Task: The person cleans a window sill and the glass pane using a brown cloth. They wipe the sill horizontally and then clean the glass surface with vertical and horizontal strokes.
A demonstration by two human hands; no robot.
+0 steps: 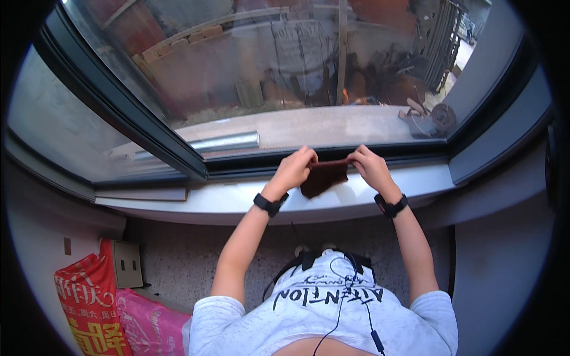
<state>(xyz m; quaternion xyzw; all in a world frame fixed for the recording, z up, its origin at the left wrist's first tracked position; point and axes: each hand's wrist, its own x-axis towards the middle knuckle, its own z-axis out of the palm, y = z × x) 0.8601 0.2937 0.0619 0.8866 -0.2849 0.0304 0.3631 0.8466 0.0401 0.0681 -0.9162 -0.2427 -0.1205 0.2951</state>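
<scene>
A dark brown cloth (pixel 323 179) hangs between my two hands over the white window sill (pixel 237 194). My left hand (pixel 295 171) pinches its upper left corner, and my right hand (pixel 370 168) pinches the upper right one. The top edge is drawn fairly straight while the lower part droops in front of the sill. Both hands are close to the dark lower frame (pixel 261 164) of the window, and whether the cloth touches it I cannot tell. Each wrist wears a black band.
The window glass (pixel 237 71) rises just beyond my hands, with a dark upright frame bar (pixel 127 98) to the left. A flat strip (pixel 142 194) lies on the sill's left end. Red and pink bags (pixel 89 291) and a beige box (pixel 127 264) stand on the floor at lower left.
</scene>
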